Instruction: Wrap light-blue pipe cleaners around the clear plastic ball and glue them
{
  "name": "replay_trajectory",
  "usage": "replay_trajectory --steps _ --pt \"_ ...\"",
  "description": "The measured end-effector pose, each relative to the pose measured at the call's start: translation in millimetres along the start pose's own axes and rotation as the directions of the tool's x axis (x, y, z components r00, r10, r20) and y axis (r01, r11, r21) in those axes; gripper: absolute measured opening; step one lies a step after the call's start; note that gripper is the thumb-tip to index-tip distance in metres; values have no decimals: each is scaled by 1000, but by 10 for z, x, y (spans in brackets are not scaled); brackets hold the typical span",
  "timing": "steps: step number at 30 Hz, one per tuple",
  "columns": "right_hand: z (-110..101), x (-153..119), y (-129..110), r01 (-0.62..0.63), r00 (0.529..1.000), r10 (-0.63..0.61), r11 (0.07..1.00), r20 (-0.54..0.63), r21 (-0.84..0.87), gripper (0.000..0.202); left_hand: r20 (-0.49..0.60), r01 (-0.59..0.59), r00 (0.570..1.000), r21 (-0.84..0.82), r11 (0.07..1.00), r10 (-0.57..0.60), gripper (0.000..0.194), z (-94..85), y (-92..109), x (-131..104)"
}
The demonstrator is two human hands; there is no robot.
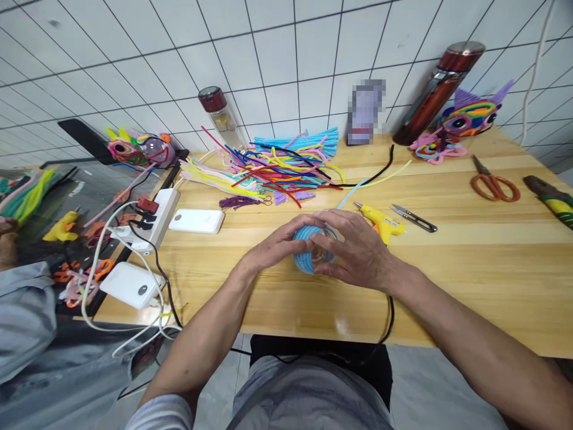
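Note:
A clear round container partly wrapped in light blue pipe cleaner [303,261] lies between my hands over the wooden table [277,304]. My left hand [286,237] curls round its blue wrapped side, with the thumb across the front. My right hand [353,248] grips the clear side, fingers bent over the top and thumb below. A light blue strand [353,192] rises behind my right fingers. Just beyond that hand rest a yellow glue gun [382,222] and small black thread snips [414,218].
Colourful pipe cleaners [277,164] are heaped near the wall. Scissors [495,185] and pliers [553,200] lie right; a red flask [436,95] leans behind. Power banks [197,220], cables and a power strip [156,218] are left, beside another person's sleeve [27,316].

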State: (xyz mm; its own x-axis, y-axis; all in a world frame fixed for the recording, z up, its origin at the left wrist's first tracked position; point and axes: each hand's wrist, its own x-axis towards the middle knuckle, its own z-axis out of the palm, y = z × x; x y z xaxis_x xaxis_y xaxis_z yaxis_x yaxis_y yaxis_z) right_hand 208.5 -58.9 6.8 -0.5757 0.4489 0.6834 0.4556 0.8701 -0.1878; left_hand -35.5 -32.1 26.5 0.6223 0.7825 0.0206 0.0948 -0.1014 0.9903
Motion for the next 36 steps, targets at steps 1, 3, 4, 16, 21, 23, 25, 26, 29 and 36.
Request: replay_trajectory --steps 1,3,4,16,21,23,25,26,29,36 --pt "-4 2 -3 1 1000 -1 1000 -1 -3 40 4 -3 1000 -3 1000 3 50 5 -1 1" --pt "-8 6 -6 6 1000 -7 1000 -6 -7 40 16 -8 1000 -5 1000 8 49 12 -7 1" --pt "-8 7 -6 9 1000 -9 1000 -4 -10 39 20 -12 1000 -4 1000 12 48 15 -10 1" --pt "30 -32 -31 -91 995 91 996 -35 19 68 -16 -49 999 28 998 50 48 2 -22 -25" --pt "50 -67 -71 -301 941 306 952 -147 56 91 -143 -126 980 79 989 136 52 36 -53 -37" --pt "97 -85 -87 -348 922 360 932 -140 105 95 -206 -175 960 98 980 192 50 60 -83 -34" --pt "153 -102 -102 -382 912 401 908 -90 171 96 -244 -227 938 109 968 247 48 85 -126 -28" --pt "178 -108 -107 -395 908 415 896 -65 201 95 -252 -248 929 113 962 269 47 96 -152 -25" --pt "222 -117 -113 -414 899 436 877 -40 245 89 -256 -288 917 100 952 304 43 123 -242 -16" --pt "208 -77 -132 -403 898 430 889 -93 219 86 -296 -304 913 -34 952 281 36 152 -377 12"
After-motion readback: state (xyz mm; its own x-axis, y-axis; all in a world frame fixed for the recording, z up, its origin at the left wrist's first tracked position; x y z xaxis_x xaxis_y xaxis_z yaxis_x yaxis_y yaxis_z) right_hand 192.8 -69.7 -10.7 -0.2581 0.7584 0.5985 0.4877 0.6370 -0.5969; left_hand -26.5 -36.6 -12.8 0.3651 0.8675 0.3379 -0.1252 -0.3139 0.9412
